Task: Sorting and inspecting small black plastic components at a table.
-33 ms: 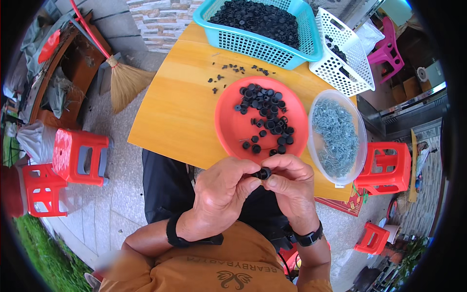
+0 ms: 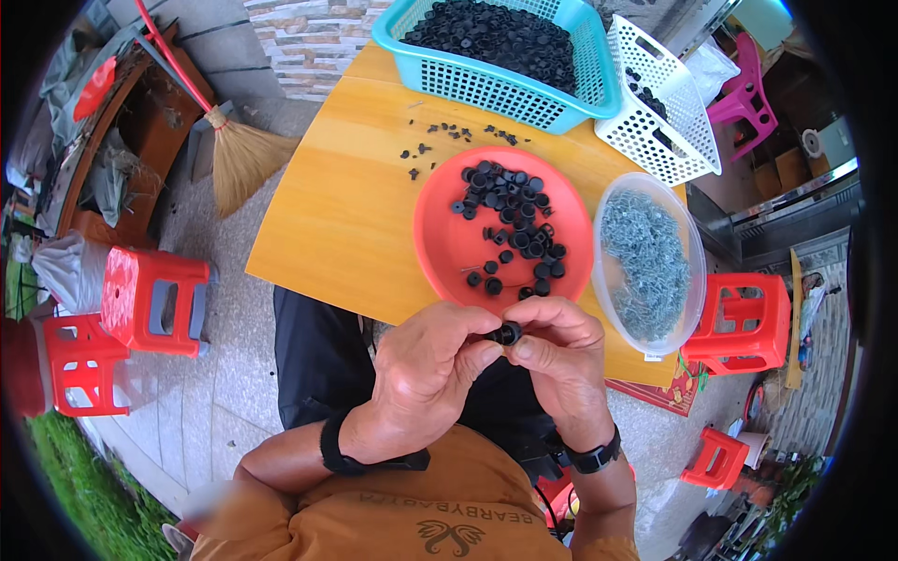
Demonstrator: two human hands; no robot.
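Between my fingertips is a small round black plastic part (image 2: 506,334), partly covered by my thumbs and fingers. My left hand (image 2: 426,360) pinches it from the left, and my right hand (image 2: 564,360) grips its other side with thumb and forefinger. Both hands are held just in front of the near rim of a red plastic bowl (image 2: 435,252). Inside that bowl lie many black caps and rings (image 2: 524,220), some singly and some heaped. Right of it stands a clear oval tub (image 2: 697,271) full of thin silvery metal pieces (image 2: 645,262), too small to name.
On the wooden table (image 2: 327,224) are scattered black bits (image 2: 449,133). At its far side stand a turquoise basket (image 2: 496,89) heaped with black parts and a white basket (image 2: 655,140). Red stools (image 2: 154,299) and a straw broom (image 2: 245,159) are on the floor around.
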